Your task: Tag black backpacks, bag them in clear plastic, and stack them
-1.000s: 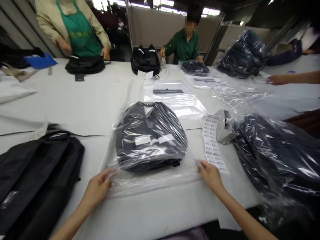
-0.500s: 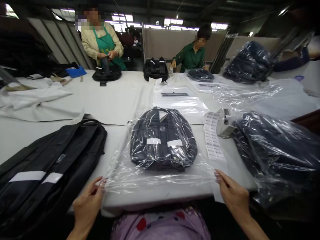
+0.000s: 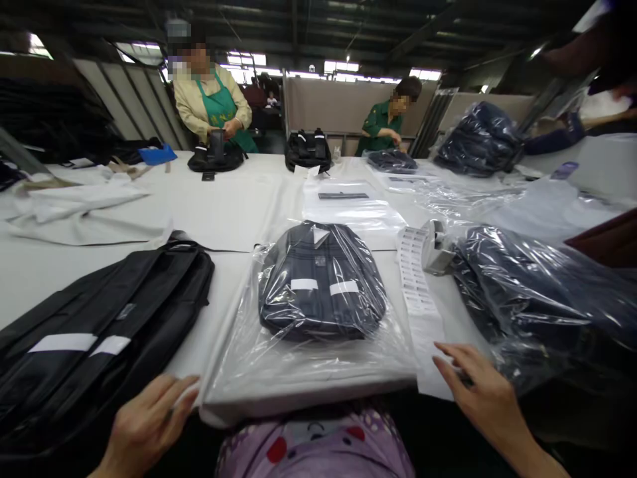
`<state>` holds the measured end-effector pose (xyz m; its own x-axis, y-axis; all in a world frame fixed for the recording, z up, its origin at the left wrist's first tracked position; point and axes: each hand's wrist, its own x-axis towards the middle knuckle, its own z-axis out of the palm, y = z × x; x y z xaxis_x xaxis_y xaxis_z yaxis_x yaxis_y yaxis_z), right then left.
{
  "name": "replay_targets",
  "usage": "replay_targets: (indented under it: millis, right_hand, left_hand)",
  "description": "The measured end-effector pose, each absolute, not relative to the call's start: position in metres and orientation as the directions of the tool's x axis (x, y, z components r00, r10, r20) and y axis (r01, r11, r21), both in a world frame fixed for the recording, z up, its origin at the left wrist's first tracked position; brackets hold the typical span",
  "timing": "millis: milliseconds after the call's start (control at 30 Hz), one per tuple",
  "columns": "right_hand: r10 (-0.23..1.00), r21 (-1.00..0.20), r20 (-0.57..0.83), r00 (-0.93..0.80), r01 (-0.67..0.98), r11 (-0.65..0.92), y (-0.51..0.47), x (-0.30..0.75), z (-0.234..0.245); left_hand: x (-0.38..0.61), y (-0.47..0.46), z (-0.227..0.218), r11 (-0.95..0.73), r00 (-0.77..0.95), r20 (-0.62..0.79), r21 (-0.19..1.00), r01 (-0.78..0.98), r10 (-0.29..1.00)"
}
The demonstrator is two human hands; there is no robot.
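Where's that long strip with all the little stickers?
In the head view, the sticker strip lies on the table, right of the plastic-covered backpack in the middle and beside the pale device, with its near end by the right hand.

Wearer's hands (image 3: 149, 417) (image 3: 482, 390): two; centre backpack (image 3: 322, 305): one (white bands (image 3: 303, 284) (image 3: 344, 287), two); label strip (image 3: 417, 272): one

L of bagged bkpk (image 3: 323, 259): black bkpk (image 3: 104, 318), cut off at L edge. R of it: label strip (image 3: 415, 265), print too small; bagged pile (image 3: 522, 275), cut off, btm lost in dark. Beyond it: co-worker (image 3: 219, 106), legs hidden by table (image 3: 229, 216). Nearer than it: L hand (image 3: 146, 425) & R hand (image 3: 482, 392), arms cut off.
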<state>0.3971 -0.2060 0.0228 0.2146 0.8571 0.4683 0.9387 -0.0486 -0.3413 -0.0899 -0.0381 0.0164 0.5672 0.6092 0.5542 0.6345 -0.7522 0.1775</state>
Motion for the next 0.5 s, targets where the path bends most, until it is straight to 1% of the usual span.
replay_targets:
  millis: [33,67,100,167,233,300,367,433,500]
  right_hand:
    - [0.846,-0.316,0.516,0.134,0.948,0.043,-0.195,0.388,0.039]
    - [0.846,-0.294,0.532,0.025,0.943,0.157,-0.181,0.378,0.053]
    - [0.849,-0.276,0.518,-0.099,0.921,0.276,-0.166,0.368,0.064]
    - [0.833,-0.227,0.443,-0.331,0.857,0.462,-0.133,0.350,0.073]
    - [0.794,-0.161,0.334,-0.508,0.799,0.580,-0.105,0.339,0.063]
    - [0.753,-0.120,0.247,-0.610,0.752,0.648,-0.086,0.337,0.036]
    - [0.721,-0.121,0.247,-0.647,0.718,0.686,-0.077,0.342,0.003]
    - [0.686,-0.121,0.328,-0.650,0.691,0.712,-0.074,0.348,-0.027]
    - [0.628,-0.086,0.400,-0.668,0.654,0.751,-0.074,0.355,-0.047]
  left_hand:
    - [-0.076,-0.030,0.035,-0.759,0.543,0.603,0.168,0.629,0.584]
    - [-0.057,-0.021,0.051,-0.779,0.542,0.632,0.162,0.606,0.553]
    - [-0.035,-0.012,0.065,-0.848,0.631,0.611,0.136,0.512,0.479]
    - [0.013,0.005,0.079,-0.958,0.803,0.527,0.090,0.273,0.278]
    - [0.052,0.020,0.070,-0.998,0.909,0.413,0.044,0.048,0.062]
    - [0.074,0.031,0.042,-0.993,0.944,0.316,0.029,-0.112,-0.097]
    - [0.079,0.038,0.005,-0.985,0.946,0.287,0.040,-0.166,-0.148]
    - [0.074,0.041,-0.024,-0.987,0.948,0.291,0.046,-0.152,-0.133]
    - [0.068,0.041,-0.039,-0.988,0.946,0.295,0.032,-0.153,-0.137]
